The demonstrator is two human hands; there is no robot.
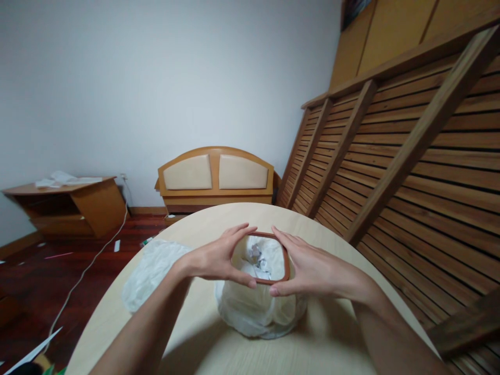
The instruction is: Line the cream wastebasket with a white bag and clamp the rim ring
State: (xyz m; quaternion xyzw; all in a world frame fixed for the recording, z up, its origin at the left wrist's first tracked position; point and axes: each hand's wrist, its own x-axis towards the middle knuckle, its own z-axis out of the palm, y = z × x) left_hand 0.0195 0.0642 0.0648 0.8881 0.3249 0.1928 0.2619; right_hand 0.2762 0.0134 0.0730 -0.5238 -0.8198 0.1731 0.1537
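In the head view, a small bin lined with a translucent white plastic bag (260, 315) stands on the round table in front of me. A brown rounded-square rim ring (288, 266) lies around its mouth, and crumpled white paper or plastic (258, 263) shows inside. My left hand (222, 259) curls round the ring's left side, thumb at the near edge and fingers at the far edge. Opposite it, my right hand (308, 265) grips the right side in the same way. The bag hides the bin's walls.
Another crumpled white plastic bag (156, 271) lies on the left of the pale round table (195, 346). Beyond stand a wooden headboard (215, 200) and a low desk (97, 208) with papers. Slatted wooden panels (390, 156) lean at right. A white cable (84, 271) crosses the floor.
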